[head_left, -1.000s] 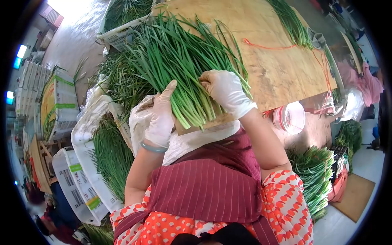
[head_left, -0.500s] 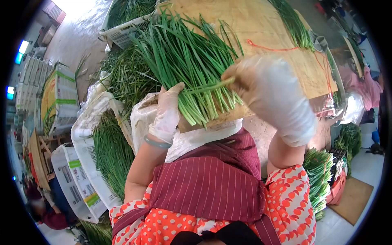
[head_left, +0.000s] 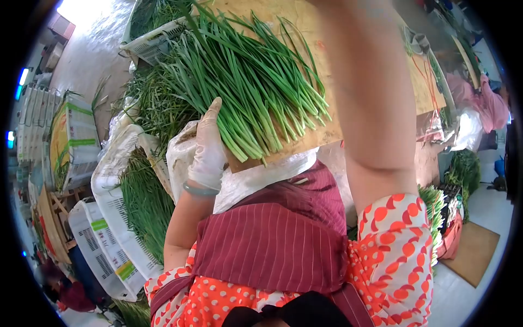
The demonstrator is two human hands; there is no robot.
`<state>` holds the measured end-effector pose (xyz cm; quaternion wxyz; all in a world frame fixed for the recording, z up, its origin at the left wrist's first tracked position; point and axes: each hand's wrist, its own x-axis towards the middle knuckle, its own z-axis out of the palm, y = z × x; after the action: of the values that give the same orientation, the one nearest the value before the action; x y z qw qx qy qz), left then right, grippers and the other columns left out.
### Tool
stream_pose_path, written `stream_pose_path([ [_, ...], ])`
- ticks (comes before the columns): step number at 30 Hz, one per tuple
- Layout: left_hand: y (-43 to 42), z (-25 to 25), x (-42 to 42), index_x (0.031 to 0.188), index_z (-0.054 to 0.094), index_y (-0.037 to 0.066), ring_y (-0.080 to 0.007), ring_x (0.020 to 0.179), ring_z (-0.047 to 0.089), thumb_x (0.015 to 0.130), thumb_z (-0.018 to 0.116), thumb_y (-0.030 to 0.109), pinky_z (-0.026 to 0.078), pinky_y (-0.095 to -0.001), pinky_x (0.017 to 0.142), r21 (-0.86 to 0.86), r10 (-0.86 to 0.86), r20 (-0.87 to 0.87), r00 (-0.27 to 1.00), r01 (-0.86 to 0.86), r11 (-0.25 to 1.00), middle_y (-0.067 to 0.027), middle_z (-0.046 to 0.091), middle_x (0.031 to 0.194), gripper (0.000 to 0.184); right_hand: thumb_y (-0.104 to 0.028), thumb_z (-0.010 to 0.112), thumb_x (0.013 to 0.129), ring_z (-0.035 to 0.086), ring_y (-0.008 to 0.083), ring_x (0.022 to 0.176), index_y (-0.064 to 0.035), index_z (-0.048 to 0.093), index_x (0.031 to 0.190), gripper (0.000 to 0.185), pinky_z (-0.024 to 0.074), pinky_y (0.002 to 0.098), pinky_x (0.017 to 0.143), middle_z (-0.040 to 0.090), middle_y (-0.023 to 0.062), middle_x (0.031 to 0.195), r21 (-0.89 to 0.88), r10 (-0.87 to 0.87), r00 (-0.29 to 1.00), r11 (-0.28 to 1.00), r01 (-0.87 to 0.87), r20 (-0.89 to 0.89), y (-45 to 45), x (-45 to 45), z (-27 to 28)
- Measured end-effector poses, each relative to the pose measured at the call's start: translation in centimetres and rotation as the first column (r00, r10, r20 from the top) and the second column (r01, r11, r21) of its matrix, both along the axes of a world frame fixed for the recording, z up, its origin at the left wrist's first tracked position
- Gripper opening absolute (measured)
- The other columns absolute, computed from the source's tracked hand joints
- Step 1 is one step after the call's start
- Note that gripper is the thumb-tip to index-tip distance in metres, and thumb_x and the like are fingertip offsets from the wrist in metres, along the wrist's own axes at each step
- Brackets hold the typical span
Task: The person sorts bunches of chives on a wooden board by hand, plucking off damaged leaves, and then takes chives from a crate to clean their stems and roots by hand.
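A broad bunch of garlic chives [head_left: 256, 92], with long dark-green leaves and pale cut ends, lies fanned across a wooden board [head_left: 327, 131]. My gloved left hand [head_left: 206, 147] is at its lower left edge. The left thumb points up along the stalks, while the other fingers are hidden under the bunch, which the hand seems to hold. My right forearm [head_left: 370, 103] stretches up over the board, blurred by motion. The right hand itself lies past the top edge, so its fingers and anything in them are hidden.
On the left, white plastic crates [head_left: 117, 185] hold more greens [head_left: 144, 201], and loose leaves [head_left: 158, 92] are heaped beside the board. Red string [head_left: 433, 82] hangs at the board's right. Further bundles [head_left: 433, 210] stand at lower right, near a brown panel [head_left: 471, 253].
My right hand, which held a green stalk over the bunch's cut ends, has swung up and out of view. My left thumb has shifted from over the stalks to the bunch's left edge.
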<state>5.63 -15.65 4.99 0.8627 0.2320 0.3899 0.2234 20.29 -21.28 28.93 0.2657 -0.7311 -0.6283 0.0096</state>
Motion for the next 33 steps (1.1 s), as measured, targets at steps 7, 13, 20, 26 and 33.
stream_pose_path([
  [7, 0.6, -1.5, 0.0, 0.104, 0.056, 0.002, -0.0251, 0.079, 0.064, 0.083, 0.063, 0.011, 0.056, -0.0400, 0.070, 0.088, -0.019, 0.016, 1.000, 0.018, 0.996, -0.0108, 0.064, 0.095, 0.023, -0.034, 0.072, 0.074, 0.064, 0.0270, 0.085, -0.0041, 0.059, 0.107, 0.047, 0.0494, 0.0398, 0.072, 0.063, 0.0181, 0.089, -0.127, 0.044, 0.983, 0.992, -0.022, 0.179, 2.9, -0.2, -2.1],
  [13, 1.0, -2.0, 0.1, 0.102, 0.058, 0.003, -0.0226, 0.081, 0.063, 0.079, 0.064, 0.003, 0.056, -0.0366, 0.071, 0.048, 0.010, 0.021, 1.000, -0.011, 0.999, -0.0089, 0.063, 0.095, 0.024, -0.043, 0.073, 0.070, 0.059, 0.0345, 0.101, -0.0035, 0.035, 0.133, 0.084, 0.0466, 0.0443, 0.083, 0.057, 0.0220, 0.113, -0.451, -0.392, 0.887, 0.764, 0.462, 0.244, -7.1, 3.6, -17.3],
  [20, 1.6, -2.3, -0.3, 0.099, 0.059, 0.003, -0.0266, 0.083, 0.064, 0.085, 0.060, 0.009, 0.055, -0.0440, 0.074, 0.096, -0.009, -0.056, 0.998, 0.015, 0.995, -0.0098, 0.064, 0.097, 0.016, -0.030, 0.063, 0.084, 0.054, 0.0290, 0.110, -0.0035, 0.033, 0.138, 0.068, 0.0419, 0.0351, 0.091, 0.057, 0.0180, 0.120, -0.433, -0.334, 0.810, 0.894, 0.111, -0.483, -11.4, 6.0, -19.6],
  [26, 1.0, -1.3, -0.1, 0.100, 0.059, 0.003, -0.0265, 0.083, 0.064, 0.085, 0.059, 0.009, 0.055, -0.0438, 0.074, 0.096, -0.024, -0.056, 0.998, 0.029, 0.995, -0.0102, 0.064, 0.097, 0.016, -0.023, 0.065, 0.083, 0.057, 0.0271, 0.104, -0.0076, 0.049, 0.128, 0.051, 0.0442, 0.0335, 0.087, 0.059, 0.0159, 0.115, -0.201, -0.431, 0.866, 0.899, 0.389, -0.252, -13.3, 5.3, -21.5],
  [33, 1.2, -1.4, 0.0, 0.097, 0.060, 0.000, -0.0246, 0.079, 0.064, 0.081, 0.061, 0.003, 0.056, -0.0394, 0.071, 0.069, -0.016, -0.063, 0.998, 0.021, 0.997, -0.0103, 0.064, 0.093, 0.016, -0.027, 0.067, 0.073, 0.063, 0.0277, 0.071, -0.0119, 0.068, 0.079, 0.016, 0.0505, 0.0360, 0.065, 0.063, 0.0100, 0.073, -0.091, -0.328, 0.932, 0.934, 0.345, 0.156, -12.0, -1.5, -22.7],
])
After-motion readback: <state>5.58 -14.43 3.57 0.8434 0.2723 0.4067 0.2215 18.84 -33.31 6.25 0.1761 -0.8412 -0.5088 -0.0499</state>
